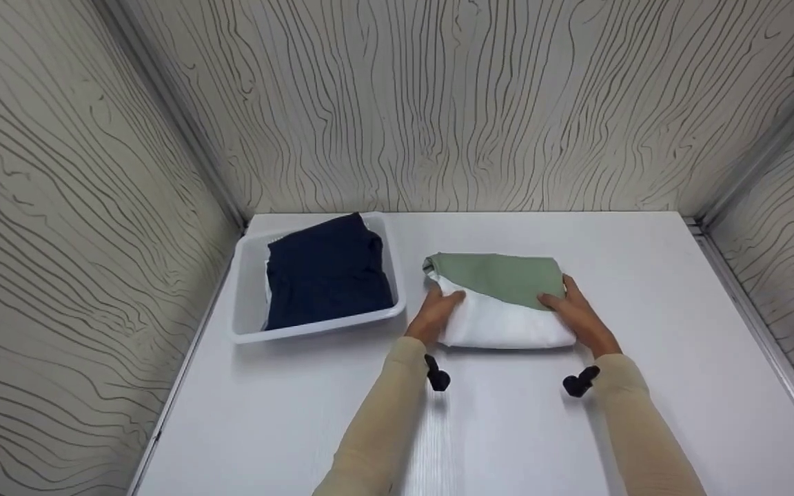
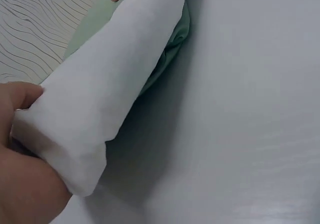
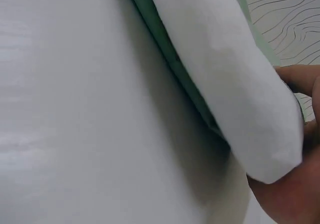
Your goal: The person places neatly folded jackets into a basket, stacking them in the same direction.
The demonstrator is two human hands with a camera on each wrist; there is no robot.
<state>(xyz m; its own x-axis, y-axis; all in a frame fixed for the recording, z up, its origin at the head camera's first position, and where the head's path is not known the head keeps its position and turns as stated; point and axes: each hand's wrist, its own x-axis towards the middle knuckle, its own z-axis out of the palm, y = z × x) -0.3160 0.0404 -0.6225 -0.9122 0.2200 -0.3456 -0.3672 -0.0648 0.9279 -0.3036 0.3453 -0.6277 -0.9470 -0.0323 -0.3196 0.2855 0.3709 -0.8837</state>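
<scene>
A folded green-and-white garment (image 1: pixel 500 303) lies between my two hands, sage green on its far part and white on its near part. My left hand (image 1: pixel 433 317) grips its left end, thumb on top of the white cloth. At the right end my right hand (image 1: pixel 584 320) holds it the same way, its thumb on the green near the colour border. Both wrist views show the white cloth (image 2: pixel 100 79) pinched at its ends, with green folds (image 3: pixel 172 59) underneath. A shadow falls on the table below the near edge, which seems slightly raised.
Left of the garment stands a white plastic basket (image 1: pixel 249 289) holding folded navy cloth (image 1: pixel 328 275). The white table (image 1: pixel 287 420) meets wood-grain patterned panels (image 1: pixel 438 103) at the back and sides. A black wrist mount (image 1: pixel 438 375) sits on each sleeve.
</scene>
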